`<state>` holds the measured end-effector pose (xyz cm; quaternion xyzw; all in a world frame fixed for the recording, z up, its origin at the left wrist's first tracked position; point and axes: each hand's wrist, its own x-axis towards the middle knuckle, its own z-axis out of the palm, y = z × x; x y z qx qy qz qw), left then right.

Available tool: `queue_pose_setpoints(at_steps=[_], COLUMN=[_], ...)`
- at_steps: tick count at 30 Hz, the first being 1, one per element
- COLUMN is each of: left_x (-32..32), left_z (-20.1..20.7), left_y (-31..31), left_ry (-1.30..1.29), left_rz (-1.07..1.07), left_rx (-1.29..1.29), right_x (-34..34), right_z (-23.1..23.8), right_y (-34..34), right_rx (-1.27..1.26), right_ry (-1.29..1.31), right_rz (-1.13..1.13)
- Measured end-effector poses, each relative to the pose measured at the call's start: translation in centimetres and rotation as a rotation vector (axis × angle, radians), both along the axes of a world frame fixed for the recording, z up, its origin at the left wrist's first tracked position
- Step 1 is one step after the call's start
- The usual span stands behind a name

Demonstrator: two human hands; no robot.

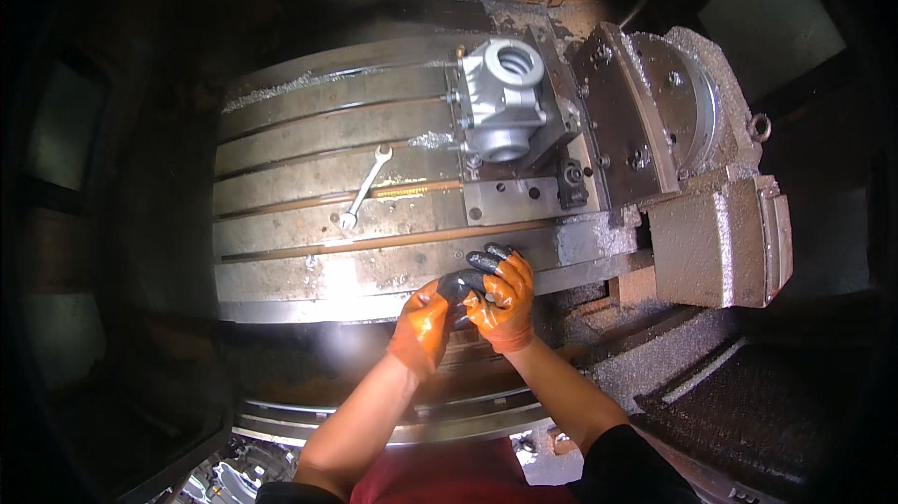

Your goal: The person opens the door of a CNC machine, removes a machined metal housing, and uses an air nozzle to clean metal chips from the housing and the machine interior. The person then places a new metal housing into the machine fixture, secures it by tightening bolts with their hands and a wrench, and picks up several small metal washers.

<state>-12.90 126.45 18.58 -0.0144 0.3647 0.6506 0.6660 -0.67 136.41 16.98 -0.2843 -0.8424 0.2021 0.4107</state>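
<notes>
Both of my hands wear orange gloves with dark, wet-looking fingertips, and they meet just above the front edge of the slotted machine table (281,284). The fingers of my left hand (428,315) are closed and reach toward the right palm. My right hand (503,298) has its fingers curled in, with the upper ones pointing away from me. Whatever sits between the two hands, if anything, is hidden by the gloves. A double open-ended wrench (365,188) lies on the table, ahead and to the left, touched by neither hand.
Beyond my hands, a silvery cast housing (505,111) is mounted against a dark fixture (554,130) on a base plate (500,203). On the right stands a round rotary unit (678,97) covered with chips. Metal shavings (432,140) and a yellowish strip (402,193) lie on the table.
</notes>
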Motion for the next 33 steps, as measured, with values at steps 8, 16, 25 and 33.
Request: queue_pose_setpoints(at_steps=[8,16,25,33], left_x=[-2.9,-8.4,-12.6,-11.9], left_z=[0.3,3.6,7.7,7.8], left_y=[2.2,11.5,22.3,22.1], left_ry=[-0.042,0.401,0.689,0.804], left_rz=[0.092,0.287,0.252,0.22], left_rx=[-0.058,0.07,0.029,0.013], right_x=[-1.6,0.2,-5.7,-5.7], right_z=[2.7,13.4,14.9,14.6], right_y=[3.3,12.4,20.2,20.1], right_rx=[0.174,0.282,0.38,0.314], right_ry=[-0.275,0.042,0.017,0.055], right_rz=[0.253,0.037,-0.179,-0.164])
